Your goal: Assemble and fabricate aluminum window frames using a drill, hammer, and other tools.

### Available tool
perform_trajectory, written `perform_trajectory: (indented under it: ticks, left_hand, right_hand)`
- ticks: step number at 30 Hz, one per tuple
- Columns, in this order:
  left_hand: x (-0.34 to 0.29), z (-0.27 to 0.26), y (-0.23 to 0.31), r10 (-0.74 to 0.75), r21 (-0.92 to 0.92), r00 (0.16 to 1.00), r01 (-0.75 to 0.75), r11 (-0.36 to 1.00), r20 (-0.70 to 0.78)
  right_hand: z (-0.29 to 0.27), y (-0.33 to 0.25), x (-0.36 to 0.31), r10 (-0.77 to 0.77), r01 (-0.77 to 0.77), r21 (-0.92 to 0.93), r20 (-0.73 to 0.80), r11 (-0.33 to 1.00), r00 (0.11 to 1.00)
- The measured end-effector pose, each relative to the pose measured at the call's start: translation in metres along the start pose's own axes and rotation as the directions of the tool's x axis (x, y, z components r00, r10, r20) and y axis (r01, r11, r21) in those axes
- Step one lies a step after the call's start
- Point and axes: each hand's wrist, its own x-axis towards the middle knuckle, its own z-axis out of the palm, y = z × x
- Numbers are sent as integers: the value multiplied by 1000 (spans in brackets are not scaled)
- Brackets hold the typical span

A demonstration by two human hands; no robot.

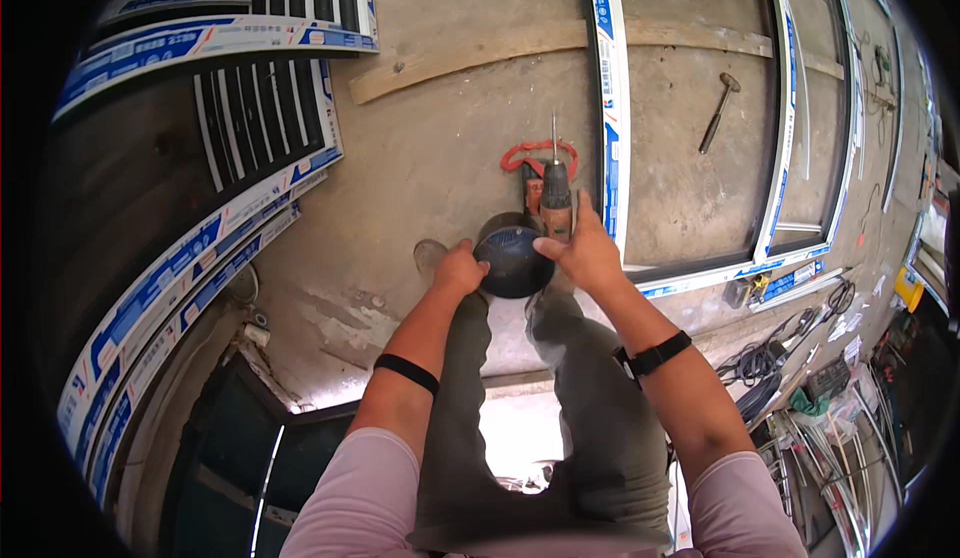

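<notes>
Left forearm and right forearm angle forward and inward.
The left grip is loosely curled, its fingers drawn in. The right grip points its thumb to the left and its index finger straight ahead, its remaining fingers mostly hidden. The two hands are near each other but apart.

The sleeves are short and pale pink, the trousers dark grey-green, and each forearm wears a black band.

Drill left of hammer
</notes>
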Motion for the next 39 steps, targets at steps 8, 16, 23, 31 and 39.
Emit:
perform_trajectory:
  ticks: [8,16,23,31,39]
  left_hand:
    - [36,21,-39,40,179,999,-36,983,-19]
    - [-67,-108,-9,-34,131,997,43,990,-71]
    - [-193,-229,11,-144,-101,973,127,987,-181]
    - [-281,-366,92,-145,-533,979,47,845,-143]
    - [-283,-476,165,-200,-726,969,34,687,-144]
  right_hand:
    - [25,5,34,89,-89,-22,18,996,996]
    - [-73,3,-46,88,-72,-152,104,986,991]
    - [-195,-28,-169,39,10,-319,149,948,988]
    - [-299,-38,-228,190,-194,-261,-39,946,981]
    - [-358,-55,-185,168,-130,-287,113,949,979]
